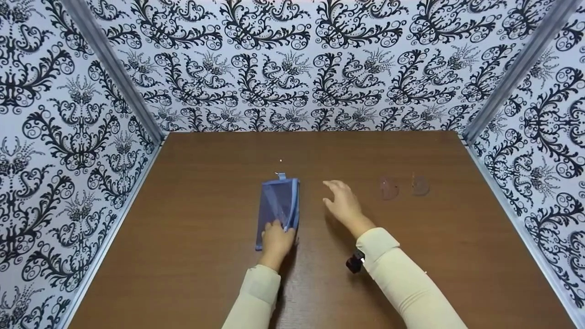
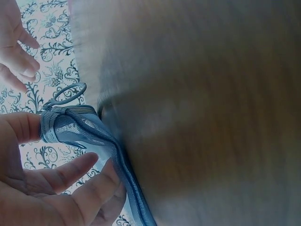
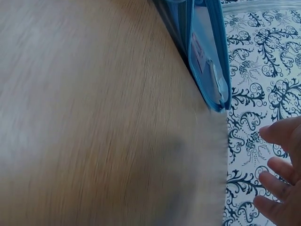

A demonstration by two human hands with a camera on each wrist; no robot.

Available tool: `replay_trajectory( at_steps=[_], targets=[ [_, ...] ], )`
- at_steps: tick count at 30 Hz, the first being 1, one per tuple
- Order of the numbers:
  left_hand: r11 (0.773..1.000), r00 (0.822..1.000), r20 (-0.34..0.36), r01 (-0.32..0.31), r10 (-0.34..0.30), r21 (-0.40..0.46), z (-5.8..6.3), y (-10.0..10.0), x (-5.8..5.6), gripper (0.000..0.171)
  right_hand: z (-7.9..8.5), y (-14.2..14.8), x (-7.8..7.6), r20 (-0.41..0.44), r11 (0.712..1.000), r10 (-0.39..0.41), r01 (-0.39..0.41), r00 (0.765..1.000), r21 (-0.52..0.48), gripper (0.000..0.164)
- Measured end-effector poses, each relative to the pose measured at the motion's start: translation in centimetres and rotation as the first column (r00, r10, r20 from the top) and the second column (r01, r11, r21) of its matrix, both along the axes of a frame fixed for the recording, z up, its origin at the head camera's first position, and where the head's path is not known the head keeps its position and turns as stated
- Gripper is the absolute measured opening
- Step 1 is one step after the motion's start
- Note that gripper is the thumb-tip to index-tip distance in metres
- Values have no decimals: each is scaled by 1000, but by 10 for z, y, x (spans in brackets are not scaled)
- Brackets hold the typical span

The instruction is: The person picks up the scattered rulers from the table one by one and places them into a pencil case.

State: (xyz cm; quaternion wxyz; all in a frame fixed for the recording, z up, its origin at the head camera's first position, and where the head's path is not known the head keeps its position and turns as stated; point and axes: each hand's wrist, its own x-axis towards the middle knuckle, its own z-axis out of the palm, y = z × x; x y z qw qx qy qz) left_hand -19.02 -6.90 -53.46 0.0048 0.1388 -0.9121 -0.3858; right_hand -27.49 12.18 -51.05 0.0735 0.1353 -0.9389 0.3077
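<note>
A blue mesh zipper pouch [image 1: 275,201] lies lengthwise on the brown table. My left hand [image 1: 278,242] holds it at its near end, thumb and fingers about the zipper edge. A ring-shaped pull [image 2: 70,94] stands out from that end in the left wrist view. The zipper side gapes in the right wrist view, where a pinkish piece and a whitish strip show within the pouch [image 3: 202,54]. Off to the right of the pouch, my right hand [image 1: 343,203] hovers with fingers spread loosely and nothing in them.
Two small see-through half-round pieces, one pinkish [image 1: 389,188] and one greyish [image 1: 420,186], lie on the table [image 1: 192,274] at the right. Walls [image 1: 292,64] with a black-and-white scroll pattern enclose the back and both sides. A small dark device [image 1: 354,263] sits at my right wrist.
</note>
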Motion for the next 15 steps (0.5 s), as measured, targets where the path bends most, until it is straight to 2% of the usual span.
replay_trajectory(
  at_steps=[7, 12, 15],
  targets=[
    [1000, 1000, 20, 1, -1, 3, 0, 1, 1, 48, -1, 9, 2, -68, 995, 19, -12, 998, 99, 51],
    [1000, 999, 45, -2, 2, -9, 1, 1, 0, 48, -3, 17, 2, -85, 994, 14, -4, 996, 112, 52],
    [1000, 999, 34, -5, 6, -17, 1, 1, 0, 46, -4, 23, 1, -88, 993, 6, 4, 996, 118, 52]
  ],
)
